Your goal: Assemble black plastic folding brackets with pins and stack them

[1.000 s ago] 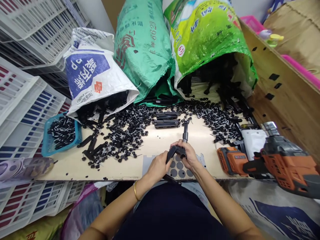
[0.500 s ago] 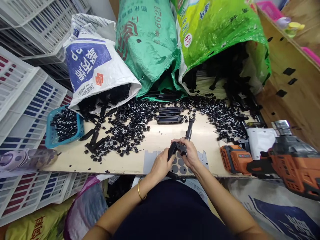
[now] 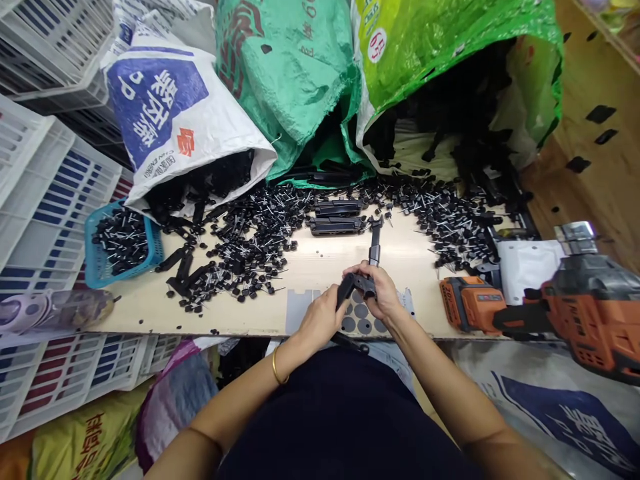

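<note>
My left hand (image 3: 320, 317) is closed round one black plastic arm (image 3: 344, 291), which angles down toward the table's near edge. My right hand (image 3: 384, 293) grips a second black plastic arm (image 3: 373, 252) that points away from me. The two pieces meet between my hands above a grey plate with dark round pads (image 3: 360, 319). Two finished-looking black bars (image 3: 337, 217) lie side by side just beyond. Small black parts with metal pins (image 3: 250, 250) are heaped over the wooden table (image 3: 320, 267).
An orange cordless driver (image 3: 565, 303) lies at the right. A blue basket (image 3: 123, 243) of small parts stands at the left. White (image 3: 170, 127), green (image 3: 285, 80) and yellow-green (image 3: 430, 60) sacks spill black parts at the back. White crates (image 3: 40, 167) stack at the left.
The view has shifted slightly; both hands stay on the two black pieces at the same spot, with only small adjustments of the grip.
</note>
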### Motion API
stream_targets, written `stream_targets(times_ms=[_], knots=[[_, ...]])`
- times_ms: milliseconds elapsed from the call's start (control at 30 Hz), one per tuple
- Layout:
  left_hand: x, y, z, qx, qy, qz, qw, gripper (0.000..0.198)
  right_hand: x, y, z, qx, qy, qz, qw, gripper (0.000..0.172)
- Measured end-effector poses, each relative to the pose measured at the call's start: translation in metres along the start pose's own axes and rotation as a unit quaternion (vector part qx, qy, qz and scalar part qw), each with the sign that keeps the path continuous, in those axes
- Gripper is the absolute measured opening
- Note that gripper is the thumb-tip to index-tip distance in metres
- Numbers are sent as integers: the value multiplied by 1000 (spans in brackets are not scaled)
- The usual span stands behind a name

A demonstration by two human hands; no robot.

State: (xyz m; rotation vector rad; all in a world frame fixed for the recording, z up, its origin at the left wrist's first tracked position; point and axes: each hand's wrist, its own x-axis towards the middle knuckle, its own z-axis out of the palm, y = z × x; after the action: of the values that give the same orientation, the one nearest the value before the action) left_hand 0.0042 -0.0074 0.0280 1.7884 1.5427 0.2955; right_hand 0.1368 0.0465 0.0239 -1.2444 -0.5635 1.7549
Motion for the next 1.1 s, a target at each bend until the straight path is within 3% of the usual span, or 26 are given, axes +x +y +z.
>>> stream_targets(times_ms=[100,267,400,600,767,1100], knots=[[-3,3,2,26,-25,7,999,13,3,7,1,28,-5,-7,1000,17],[-5,5,0,63,-31,-12,997,17,0,23,5,86,69,-57,992,15],[-5,8,-8,107,-71,15,992,17,-8,29,8,147,30,-92,984,21],[-11,19,-9,116,-46,2,992,18,-20,24,17,160,59,-180,969,24],[-8,19,-20,122,-79,29,989,16,-19,15,17,151,15,-145,978,25],[3,22,-24,144,-97,-3,985,13,-8,19,28,105,94,-158,977,33]])
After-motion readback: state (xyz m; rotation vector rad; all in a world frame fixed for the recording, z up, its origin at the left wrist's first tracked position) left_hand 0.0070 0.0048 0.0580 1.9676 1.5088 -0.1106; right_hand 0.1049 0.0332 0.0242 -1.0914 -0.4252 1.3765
